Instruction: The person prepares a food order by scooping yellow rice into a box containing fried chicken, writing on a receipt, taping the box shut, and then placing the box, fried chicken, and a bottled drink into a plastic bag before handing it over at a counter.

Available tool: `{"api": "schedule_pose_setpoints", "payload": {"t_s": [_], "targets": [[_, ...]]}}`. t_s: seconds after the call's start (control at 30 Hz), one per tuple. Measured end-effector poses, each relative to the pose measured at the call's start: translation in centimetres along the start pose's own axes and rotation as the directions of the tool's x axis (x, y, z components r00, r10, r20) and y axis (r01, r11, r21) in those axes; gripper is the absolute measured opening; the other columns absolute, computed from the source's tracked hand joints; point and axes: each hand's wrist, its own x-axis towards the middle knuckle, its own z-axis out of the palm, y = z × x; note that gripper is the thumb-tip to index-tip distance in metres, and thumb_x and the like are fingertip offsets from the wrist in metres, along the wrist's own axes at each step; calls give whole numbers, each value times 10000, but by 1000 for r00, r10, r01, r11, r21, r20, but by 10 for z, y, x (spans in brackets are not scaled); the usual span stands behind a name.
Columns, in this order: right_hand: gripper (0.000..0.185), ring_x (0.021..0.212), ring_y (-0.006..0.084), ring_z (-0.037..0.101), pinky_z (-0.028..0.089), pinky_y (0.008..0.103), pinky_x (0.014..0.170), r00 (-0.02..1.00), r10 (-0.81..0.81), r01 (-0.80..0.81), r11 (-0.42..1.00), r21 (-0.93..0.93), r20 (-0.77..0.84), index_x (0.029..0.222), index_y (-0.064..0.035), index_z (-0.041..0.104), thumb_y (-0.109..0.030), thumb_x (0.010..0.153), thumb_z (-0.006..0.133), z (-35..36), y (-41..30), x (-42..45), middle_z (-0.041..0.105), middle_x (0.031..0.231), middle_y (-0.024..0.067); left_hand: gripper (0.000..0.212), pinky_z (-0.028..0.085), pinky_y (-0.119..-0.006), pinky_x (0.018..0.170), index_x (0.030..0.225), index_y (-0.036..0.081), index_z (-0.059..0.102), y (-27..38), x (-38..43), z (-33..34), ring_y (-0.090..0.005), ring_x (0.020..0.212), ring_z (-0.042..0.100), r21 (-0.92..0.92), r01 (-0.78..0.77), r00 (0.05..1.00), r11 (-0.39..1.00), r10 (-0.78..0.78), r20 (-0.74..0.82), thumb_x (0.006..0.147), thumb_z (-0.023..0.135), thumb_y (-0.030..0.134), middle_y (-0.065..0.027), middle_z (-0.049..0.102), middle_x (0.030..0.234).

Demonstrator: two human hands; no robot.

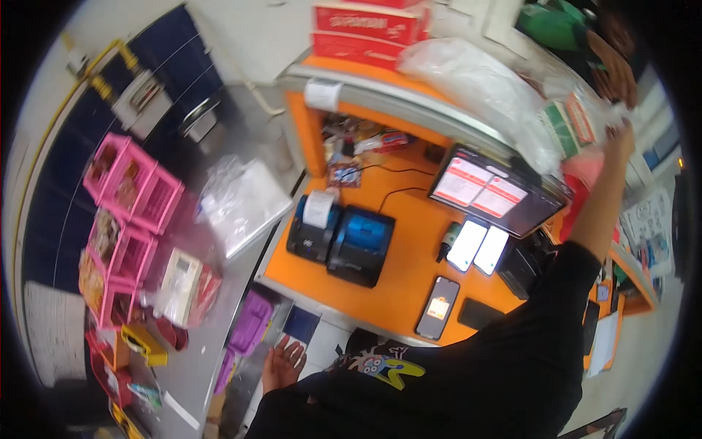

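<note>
My right hand (621, 134) reaches out over the counter's far right end. Its fingers are closed on the gathered top of a clear plastic bag (595, 107). Inside the bag show a green-and-white box (560, 130) and an orange box (580, 116). Another person's hand (617, 79) is close by, just above mine; blur hides whether it touches the bag. Low in front of my body, my left hand (283, 363) hangs with its fingers apart and nothing in it, near a purple plastic basket (253, 322).
An orange counter (351, 299) holds two receipt printers (360, 247), a monitor (499, 189) and several phones (437, 308). Red boxes (364, 33) and a large plastic bag (471, 82) sit on its raised ledge. Leftward, pink baskets (148, 192) and a kitchen scale (180, 285) stand on a metal table (189, 362).
</note>
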Motion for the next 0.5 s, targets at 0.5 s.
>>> {"api": "schedule_pose_setpoints", "payload": {"t_s": [0.5], "targets": [[409, 709, 176, 613, 492, 292, 584, 394, 586, -312, 810, -497, 708, 1188, -29, 547, -177, 824, 664, 234, -60, -599, 597, 932, 104, 455, 341, -420, 1015, 1222, 104, 553, -13, -230, -156, -246, 1111, 511, -204, -388, 856, 899, 270, -441, 925, 523, 448, -9, 571, 748]]}}
